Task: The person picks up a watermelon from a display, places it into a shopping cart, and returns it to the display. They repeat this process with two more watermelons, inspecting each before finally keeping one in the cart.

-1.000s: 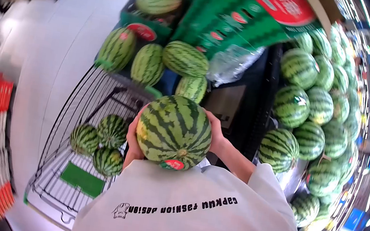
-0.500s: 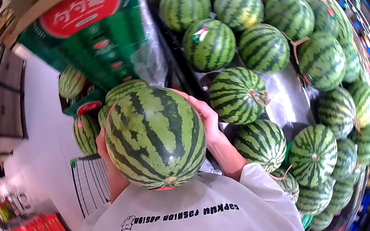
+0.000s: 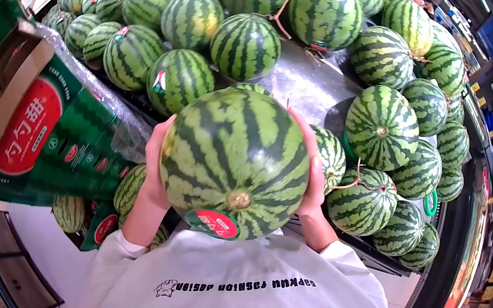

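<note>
Near the silver metal tabletop (image 3: 307, 77), just swung seemingly within reach of it, a large striped green watermelon (image 3: 237, 153) is clasped between the curved fingers of the left hand (image 3: 156, 170) and right hand (image 3: 314, 185).

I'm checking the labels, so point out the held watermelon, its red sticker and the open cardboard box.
Held watermelon (image 3: 238, 146): head view, striped rind.
Red sticker (image 3: 214, 222): head view, printed face.
Cardboard box (image 3: 69, 135): head view, green side.
</note>
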